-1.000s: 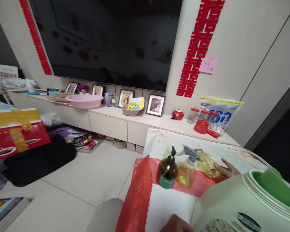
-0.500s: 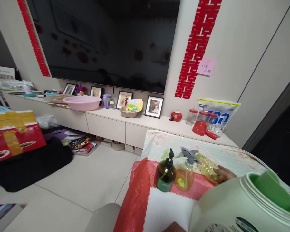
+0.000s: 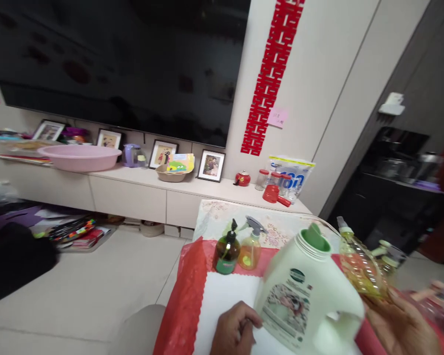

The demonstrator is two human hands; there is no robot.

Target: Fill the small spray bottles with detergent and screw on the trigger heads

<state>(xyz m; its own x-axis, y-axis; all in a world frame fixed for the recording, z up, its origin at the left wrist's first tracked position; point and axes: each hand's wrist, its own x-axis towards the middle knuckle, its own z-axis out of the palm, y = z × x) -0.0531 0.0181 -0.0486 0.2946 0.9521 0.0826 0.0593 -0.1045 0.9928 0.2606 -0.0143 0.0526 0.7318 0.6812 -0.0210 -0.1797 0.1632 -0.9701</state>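
Note:
My right hand [image 3: 405, 323] is around the lower part of a clear ribbed bottle [image 3: 360, 266] of yellow liquid, tilted at the right. The curled fingers of my left hand [image 3: 235, 328] are by the lower left edge of a large pale green jug [image 3: 307, 291], with nothing visible in them. A green cap or cup [image 3: 315, 237] sits in the jug's mouth. Behind and left of the jug stand a dark pump bottle [image 3: 227, 254] and a spray bottle [image 3: 250, 251] with a grey head.
A red cloth [image 3: 185, 296] and a white sheet [image 3: 222, 291] lie on the table. More bottles [image 3: 388, 266] stand at the right. A long cabinet [image 3: 129, 195] along the wall carries a pink basin [image 3: 80, 158], photo frames and red-lidded jars.
The view has swung to the right. My right hand has brought the yellow bottle from behind the jug to its right side. More of my left hand and the jug shows.

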